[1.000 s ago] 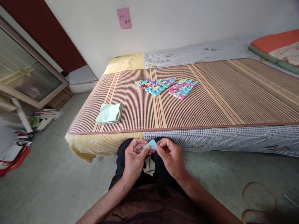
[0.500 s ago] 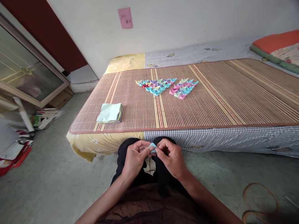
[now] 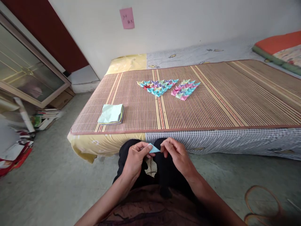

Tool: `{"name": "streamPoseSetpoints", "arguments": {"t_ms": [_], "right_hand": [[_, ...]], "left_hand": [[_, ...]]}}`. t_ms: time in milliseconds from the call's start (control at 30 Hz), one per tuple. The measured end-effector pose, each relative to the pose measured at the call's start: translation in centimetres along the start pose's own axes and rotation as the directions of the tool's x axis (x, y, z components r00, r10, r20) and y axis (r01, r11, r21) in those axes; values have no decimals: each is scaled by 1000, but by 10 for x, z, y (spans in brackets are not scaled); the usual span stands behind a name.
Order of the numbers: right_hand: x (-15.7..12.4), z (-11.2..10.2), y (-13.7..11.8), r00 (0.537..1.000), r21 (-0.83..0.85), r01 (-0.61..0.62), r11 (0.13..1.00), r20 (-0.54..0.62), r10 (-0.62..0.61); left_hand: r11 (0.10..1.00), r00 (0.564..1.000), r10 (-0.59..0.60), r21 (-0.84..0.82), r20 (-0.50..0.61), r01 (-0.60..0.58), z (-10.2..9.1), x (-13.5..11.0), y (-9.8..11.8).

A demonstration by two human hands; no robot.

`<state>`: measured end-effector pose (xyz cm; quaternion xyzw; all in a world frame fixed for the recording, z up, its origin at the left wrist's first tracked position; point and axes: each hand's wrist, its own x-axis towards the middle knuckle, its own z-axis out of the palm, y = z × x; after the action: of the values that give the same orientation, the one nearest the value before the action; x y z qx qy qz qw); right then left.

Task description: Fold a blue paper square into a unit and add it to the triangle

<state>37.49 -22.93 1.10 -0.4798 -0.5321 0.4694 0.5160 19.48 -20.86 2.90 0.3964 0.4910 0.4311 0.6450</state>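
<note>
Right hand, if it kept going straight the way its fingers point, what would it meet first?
The small blue folded paper pinched in the left hand. The right hand points toward it, fingers near its tip; contact unclear.

Bare forearms (image 3: 113, 196), black trousers (image 3: 169, 164), dark brown top (image 3: 150, 208) with faint black swirl markings

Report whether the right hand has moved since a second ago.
Yes. The right hand slid slightly right along the checked bed sheet, away from the left hand and light blue folded paper.
</note>
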Motion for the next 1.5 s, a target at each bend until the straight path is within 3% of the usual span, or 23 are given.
{"name": "streamPoseSetpoints", "arguments": {"t_ms": [233,600,767,1033,1233,1367,1500], "right_hand": [[-1,-2,-8,989,-138,34,990,147,-13],[-3,10,-2,993,-135,90,987,91,-78],[-3,9,0,989,-100,40,994,145,-25],[-1,7,-1,982,-172,116,978,165,-87],[-1,2,0,970,-155,49,987,242,-10],[-1,2,4,988,-162,33,986,156,-8],[1,5,3,999,-99,3,995,53,2]], "left_hand": [[999,1000,-10,-49,-2,10,0,2,1],[996,1000,-29,-81,2,29,2,0,0],[997,1000,-25,-74,9,26,5,0,-2],[998,994,-54,-11,90,55,4,-1,-3],[998,992,-20,69,126,11,-2,2,-1],[991,984,-27,130,175,4,-3,2,3],[974,981,35,213,190,-76,-3,2,6]]}}
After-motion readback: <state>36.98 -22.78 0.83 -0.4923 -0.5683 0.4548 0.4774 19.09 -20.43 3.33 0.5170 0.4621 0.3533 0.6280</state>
